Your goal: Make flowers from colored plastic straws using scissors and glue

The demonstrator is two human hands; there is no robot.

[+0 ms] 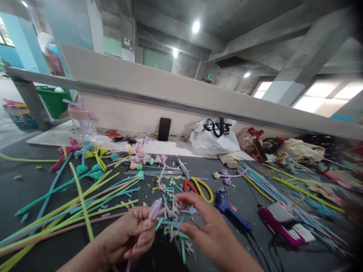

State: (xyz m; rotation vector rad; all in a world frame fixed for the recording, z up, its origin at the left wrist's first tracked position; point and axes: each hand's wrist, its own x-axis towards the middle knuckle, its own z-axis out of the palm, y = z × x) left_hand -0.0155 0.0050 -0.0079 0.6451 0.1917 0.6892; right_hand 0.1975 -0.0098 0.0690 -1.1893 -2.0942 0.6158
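Observation:
My left hand (124, 234), at the bottom centre, pinches a small bundle of lilac pipe cleaner (154, 210) between thumb and fingers. The folded loops stick up from the fingertips, and a thin stem seems to hang below the palm. To the right of it, my right hand (210, 228) is apart from the bundle, its thumb and fingers spread with nothing between them. Short cut bits of pipe cleaner (170, 189) lie scattered beyond and between both hands. Scissors with red and yellow handles (202, 189) rest just past my right fingers.
Long pipe cleaners (76, 211) cover the left side, with finished flowers (138, 153) behind. A blue glue gun (232, 213) and its cord lie on the right, near a magenta-and-white box (283, 226). A phone (164, 129) and white bag (214, 135) stand along the back partition.

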